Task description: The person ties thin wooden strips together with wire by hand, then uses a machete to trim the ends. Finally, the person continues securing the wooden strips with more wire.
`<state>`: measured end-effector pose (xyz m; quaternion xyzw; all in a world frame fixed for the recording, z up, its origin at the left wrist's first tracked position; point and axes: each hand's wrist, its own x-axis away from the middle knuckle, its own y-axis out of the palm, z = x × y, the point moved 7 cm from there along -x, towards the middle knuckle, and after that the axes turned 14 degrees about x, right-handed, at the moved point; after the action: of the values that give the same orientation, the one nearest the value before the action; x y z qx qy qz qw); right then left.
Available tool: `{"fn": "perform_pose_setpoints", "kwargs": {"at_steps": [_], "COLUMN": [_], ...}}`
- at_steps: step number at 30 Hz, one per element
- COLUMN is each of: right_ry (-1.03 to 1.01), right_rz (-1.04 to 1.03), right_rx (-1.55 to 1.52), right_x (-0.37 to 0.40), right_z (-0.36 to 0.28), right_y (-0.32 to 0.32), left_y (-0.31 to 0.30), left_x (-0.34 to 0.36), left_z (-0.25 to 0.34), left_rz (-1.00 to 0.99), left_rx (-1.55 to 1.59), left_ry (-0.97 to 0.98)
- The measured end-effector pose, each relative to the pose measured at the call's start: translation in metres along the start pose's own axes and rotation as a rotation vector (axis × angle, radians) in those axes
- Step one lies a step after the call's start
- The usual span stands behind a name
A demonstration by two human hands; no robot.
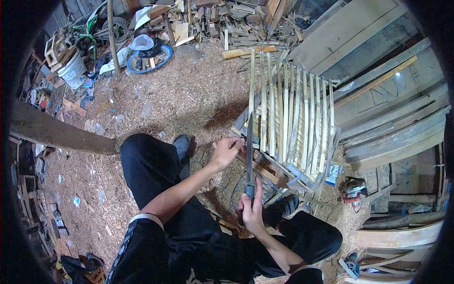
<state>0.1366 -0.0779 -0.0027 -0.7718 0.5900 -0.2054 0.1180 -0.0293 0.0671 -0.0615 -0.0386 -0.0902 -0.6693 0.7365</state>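
Observation:
My right hand [253,213] is wrapped round the grey-blue handle of a long knife [249,156], with one finger stretched along the handle. Its dark, narrow blade points away from me, across the near left edge of a slatted wooden rack [295,113]. My left hand [227,151] is just left of the blade, by the rack's corner, fingers curled and pinched together. Whatever they may hold is too small to make out. Thin pale wooden strips run lengthwise over the rack, side by side. One strip [252,80] at its left sticks out past the others.
Wood shavings cover the floor [156,99]. Scrap wood [208,28] is heaped at the back, near a blue basin [149,59] and a white bucket [73,71]. Boards [392,132] lean on the right. A post [61,128] is at left, and a red power tool [352,191] lies right of the rack.

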Motion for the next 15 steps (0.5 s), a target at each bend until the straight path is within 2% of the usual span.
{"fn": "perform_pose_setpoints", "kwargs": {"at_steps": [2,3,6,7,8,9,10,11,12,14,15], "right_ry": [0.141,0.279,0.278,0.185,0.183,0.096,0.011,0.128,0.132,0.309,0.294], "right_rz": [-0.064,-0.069,-0.071,-0.076,-0.054,-0.039,-0.031,-0.058,-0.052,-0.043,-0.083], "right_rx": [-0.159,-0.217,-0.233,-0.185,-0.187,-0.1,-0.013,-0.077,-0.081,-0.224,-0.105], "right_x": [-0.007,-0.011,-0.008,-0.005,-0.003,-0.005,-0.006,-0.01,-0.016,-0.018,-0.014], "right_z": [-0.009,-0.01,-0.008,-0.009,-0.003,-0.008,-0.013,-0.002,-0.008,-0.009,-0.014], "right_y": [0.003,0.004,0.0,-0.002,-0.003,-0.002,-0.001,0.002,0.001,0.001,-0.004], "left_y": [0.0,0.001,-0.002,-0.002,0.001,0.003,0.005,0.004,0.003,0.004,0.003], "left_x": [0.005,0.006,0.002,0.001,-0.001,0.001,0.001,0.004,0.005,0.0,-0.005], "left_z": [0.013,0.014,0.017,0.012,0.006,0.003,0.004,0.005,0.003,-0.006,-0.007], "left_rz": [-0.004,-0.012,-0.02,-0.021,-0.032,-0.02,-0.029,-0.013,0.004,-0.039,-0.069], "left_rx": [-0.087,-0.09,-0.145,-0.101,-0.057,-0.06,-0.063,-0.051,-0.038,-0.028,-0.015], "left_ry": [-0.033,-0.037,-0.029,-0.01,0.007,-0.085,-0.081,-0.087,-0.091,-0.089,-0.077]}}
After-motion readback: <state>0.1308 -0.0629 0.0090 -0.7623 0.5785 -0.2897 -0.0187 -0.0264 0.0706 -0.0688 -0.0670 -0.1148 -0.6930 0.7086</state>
